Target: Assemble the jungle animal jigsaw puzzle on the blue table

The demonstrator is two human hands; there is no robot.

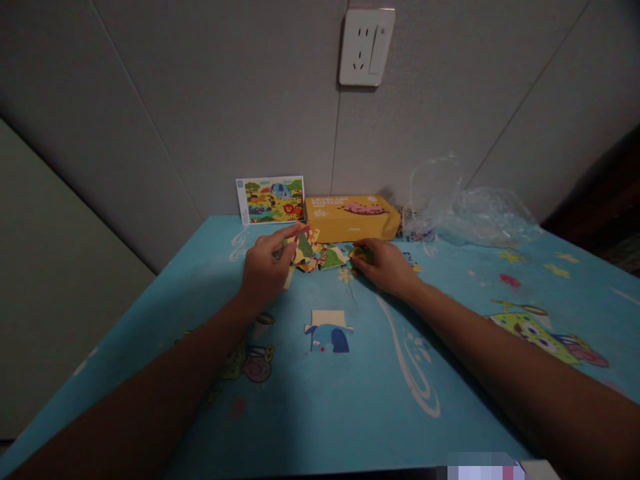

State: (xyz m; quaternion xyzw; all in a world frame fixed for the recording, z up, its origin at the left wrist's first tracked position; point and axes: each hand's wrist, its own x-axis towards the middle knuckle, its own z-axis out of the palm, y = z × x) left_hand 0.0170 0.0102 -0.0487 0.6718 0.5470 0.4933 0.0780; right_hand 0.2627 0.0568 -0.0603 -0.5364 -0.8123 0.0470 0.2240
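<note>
A heap of colourful cardboard puzzle pieces [331, 257] lies in front of the orange box. At its left side, my left hand [265, 268] pinches a green and red puzzle piece [303, 247] between thumb and fingers. My right hand [386, 264] rests at the heap's right end, its thumb and fingers closed around a yellow-green piece that is partly hidden. Nearer to me, a blue puzzle piece with an elephant face [329, 338] lies by itself between my forearms, picture side up.
An orange puzzle box [353, 220] stands against the wall. To its left leans a picture card [273, 200] with animals. Crumpled clear plastic bags [483, 217] lie at the back right. A blue cartoon-print cover [320, 413] spreads over the table. A socket plate [367, 48] is on the wall.
</note>
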